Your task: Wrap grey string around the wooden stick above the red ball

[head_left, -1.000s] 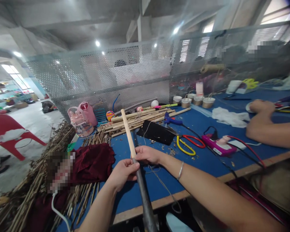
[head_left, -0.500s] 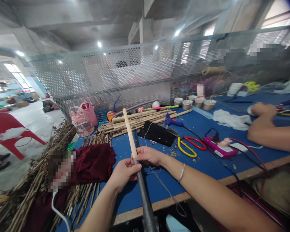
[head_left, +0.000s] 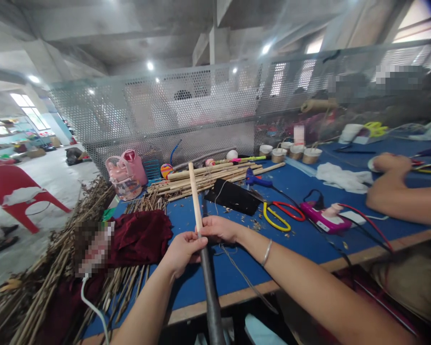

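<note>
A pale wooden stick [head_left: 194, 196] runs up from a dark grey tapered sleeve [head_left: 209, 292], which continues down past the table's front edge. My left hand [head_left: 185, 249] is closed on the sleeve's upper end, thumb laid across it. Right beside it, my right hand [head_left: 217, 229], with a silver bangle on the wrist, pinches the stick where it meets the sleeve. Grey cord [head_left: 242, 273] trails below my right hand. Beyond the hands lie a black cloth piece [head_left: 233, 196] and scissors with one yellow and one red handle [head_left: 278, 218].
Thin sticks [head_left: 219, 175] are piled at the back, with a blue glue gun [head_left: 258, 179] beside them. Dark red cloth [head_left: 140, 237] and dry stalks [head_left: 64, 249] lie left. A purple power strip [head_left: 326, 218] sits right, near another person's arm [head_left: 402, 196]. A perforated metal screen [head_left: 158, 110] stands behind.
The stick and sleeve stand slightly more upright, the sleeve's lower end having shifted left. Both hands keep their grip at the joint. The view has shifted slightly.
</note>
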Available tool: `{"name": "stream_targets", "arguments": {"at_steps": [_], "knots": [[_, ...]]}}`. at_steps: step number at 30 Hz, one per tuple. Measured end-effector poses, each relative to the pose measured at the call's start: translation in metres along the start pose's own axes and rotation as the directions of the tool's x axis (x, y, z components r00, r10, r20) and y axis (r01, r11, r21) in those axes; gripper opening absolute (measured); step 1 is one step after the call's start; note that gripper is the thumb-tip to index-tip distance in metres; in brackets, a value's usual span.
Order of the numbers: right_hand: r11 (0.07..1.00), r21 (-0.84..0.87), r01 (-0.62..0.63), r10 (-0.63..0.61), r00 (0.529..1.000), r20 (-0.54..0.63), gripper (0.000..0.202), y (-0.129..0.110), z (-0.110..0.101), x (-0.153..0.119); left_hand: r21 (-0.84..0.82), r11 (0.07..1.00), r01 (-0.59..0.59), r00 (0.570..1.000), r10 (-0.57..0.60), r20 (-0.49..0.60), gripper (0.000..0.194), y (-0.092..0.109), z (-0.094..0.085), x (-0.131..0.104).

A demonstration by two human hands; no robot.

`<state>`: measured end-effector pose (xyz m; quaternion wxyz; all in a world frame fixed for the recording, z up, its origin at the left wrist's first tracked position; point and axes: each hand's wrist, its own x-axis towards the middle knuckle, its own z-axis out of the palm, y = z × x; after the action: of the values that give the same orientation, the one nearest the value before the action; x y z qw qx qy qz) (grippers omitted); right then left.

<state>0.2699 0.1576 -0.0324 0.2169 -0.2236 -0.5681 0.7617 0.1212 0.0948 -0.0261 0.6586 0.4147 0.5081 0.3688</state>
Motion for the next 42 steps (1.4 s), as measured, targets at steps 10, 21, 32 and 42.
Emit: {"name": "stream_targets", "arguments": {"at_steps": [10, 21, 32, 42], "knots": [[0.998, -0.054, 0.016, -0.017, 1.000, -0.012, 0.036, 0.004, -0.007, 0.000, -0.270, 0.951, 0.153, 0.979, -0.108, 0.173, 0.031, 0.006, -0.002, -0.004], [0.999, -0.015, -0.029, 0.029, 0.999, -0.037, 0.037, -0.004, 0.001, -0.001, -0.738, 0.658, 0.149, 0.985, -0.165, 0.052, 0.015, -0.001, 0.037, -0.011], [1.000, -0.012, -0.025, 0.026, 0.996, 0.083, 0.035, 0.001, -0.003, -0.003, -0.782, 0.621, 0.042, 0.989, -0.137, -0.055, 0.011, -0.003, 0.038, -0.013], [0.999, 0.021, -0.049, 0.047, 0.992, 0.115, 0.041, 0.005, -0.013, -0.003, -0.611, 0.775, -0.159, 0.965, -0.007, -0.261, 0.025, -0.019, 0.045, -0.016]]}}
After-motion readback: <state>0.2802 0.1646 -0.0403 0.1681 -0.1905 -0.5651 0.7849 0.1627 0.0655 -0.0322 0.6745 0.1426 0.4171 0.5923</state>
